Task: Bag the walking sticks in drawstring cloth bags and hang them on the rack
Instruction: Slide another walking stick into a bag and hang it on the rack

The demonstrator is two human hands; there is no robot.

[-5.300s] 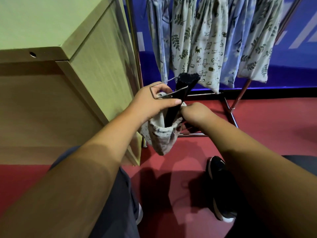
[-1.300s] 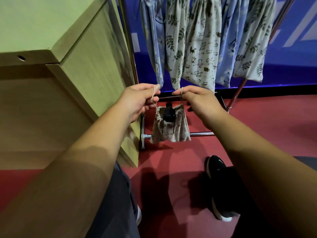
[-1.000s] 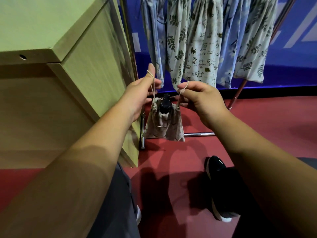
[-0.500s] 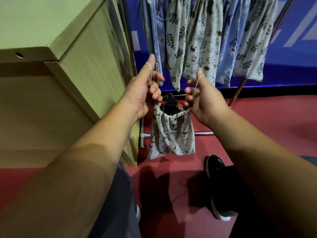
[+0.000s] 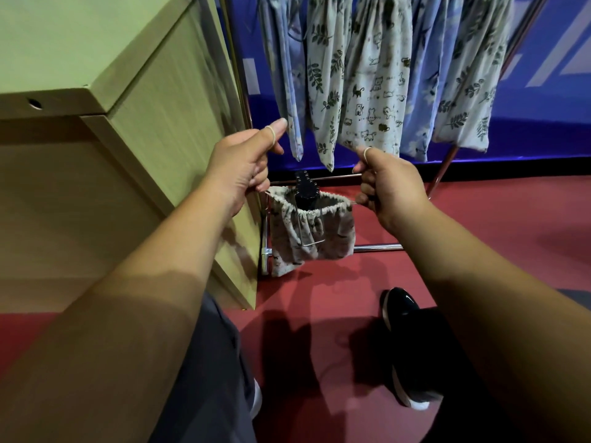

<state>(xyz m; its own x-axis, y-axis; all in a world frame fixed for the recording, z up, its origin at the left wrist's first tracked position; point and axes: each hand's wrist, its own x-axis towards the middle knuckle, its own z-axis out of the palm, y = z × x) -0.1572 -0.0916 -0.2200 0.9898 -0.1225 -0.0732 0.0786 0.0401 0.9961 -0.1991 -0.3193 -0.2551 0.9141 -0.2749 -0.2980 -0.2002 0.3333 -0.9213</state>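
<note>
A small printed drawstring cloth bag (image 5: 315,233) hangs in the air between my hands. The black end of a folded walking stick (image 5: 306,189) pokes out of its gathered mouth. My left hand (image 5: 243,164) grips the left drawstring, which loops over its raised thumb. My right hand (image 5: 391,187) grips the right drawstring, also looped over the thumb. The two hands are spread apart with the cord taut between them. Several filled printed bags (image 5: 374,84) hang from the rack behind.
A pale wooden cabinet (image 5: 137,123) stands close on the left. The rack's chrome base bars (image 5: 377,247) and slanted leg (image 5: 444,167) lie on the red floor (image 5: 495,231). My black shoe (image 5: 406,343) is below the right arm. A blue wall is behind.
My hands have drawn further apart sideways, stretching the drawstrings and widening the bag's mouth. Earlier the stick was being pushed into the bag and the cords were taken up.
</note>
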